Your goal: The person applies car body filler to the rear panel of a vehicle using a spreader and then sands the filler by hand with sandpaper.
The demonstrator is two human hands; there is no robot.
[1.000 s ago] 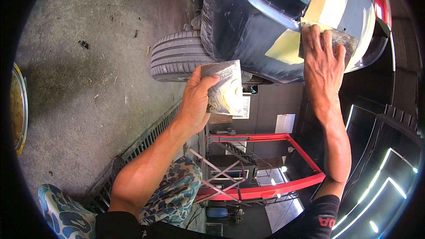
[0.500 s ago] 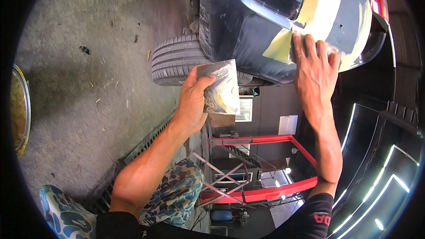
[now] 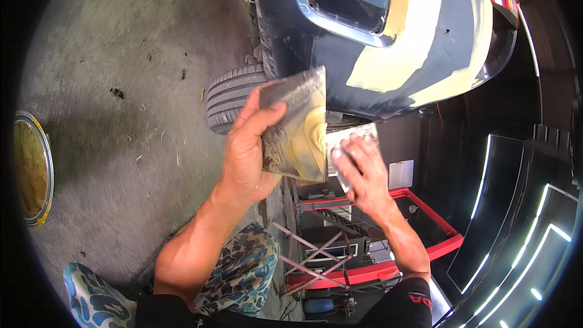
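The right hand (image 3: 367,176) has come down from the car's rear body panel (image 3: 337,54), at one o'clock, bringing its flat spreader (image 3: 335,138) to the mixing plate (image 3: 288,136) near the centre. The left hand (image 3: 243,146) clasps that plate, thumb on top; the right pinches the spreader at the plate's three o'clock edge — contact unclear. The pale-yellow filler (image 3: 317,129) sits by that edge; best, I judge, to brace the plate and scrape low — wiping the blade clean.
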